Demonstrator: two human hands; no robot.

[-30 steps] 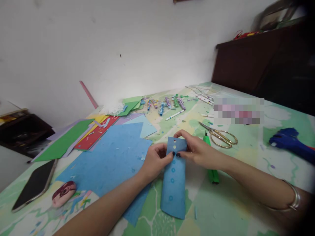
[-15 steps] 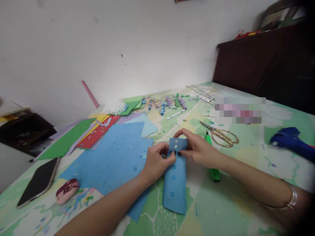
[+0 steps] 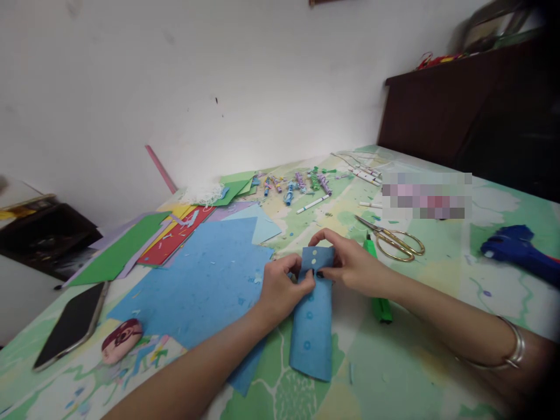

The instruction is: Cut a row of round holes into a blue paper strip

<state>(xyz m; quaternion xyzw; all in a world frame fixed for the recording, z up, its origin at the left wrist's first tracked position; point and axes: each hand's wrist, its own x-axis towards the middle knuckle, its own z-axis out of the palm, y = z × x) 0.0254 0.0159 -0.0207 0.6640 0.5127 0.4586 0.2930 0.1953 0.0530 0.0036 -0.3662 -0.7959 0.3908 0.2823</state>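
Between my hands a blue paper strip [image 3: 311,335] stands tilted, its top end folded over toward me. Two pale dots mark the folded flap, and several ring-shaped marks run down the strip below it. My left hand [image 3: 283,286] pinches the strip's left edge, its thumb on the front of the fold. My right hand [image 3: 347,262] grips the right edge near the top, thumb in front and fingers behind. A green cutter-like tool [image 3: 381,306] lies just beyond my right wrist, partly covered by it. Gold-handled scissors [image 3: 396,240] rest further right.
A large blue sheet [image 3: 196,274] with paper scraps lies left. Coloured papers [image 3: 118,251], a phone [image 3: 72,324] and a pink mouse-shaped object [image 3: 122,341] are on that side. Rolled paper pieces [image 3: 289,192] and markers [image 3: 312,203] lie behind; a blue glue-gun-like tool [image 3: 511,248] is far right.
Almost nothing differs. Both hands keep their pinch on the folded blue paper strip, and the view has shifted very slightly.
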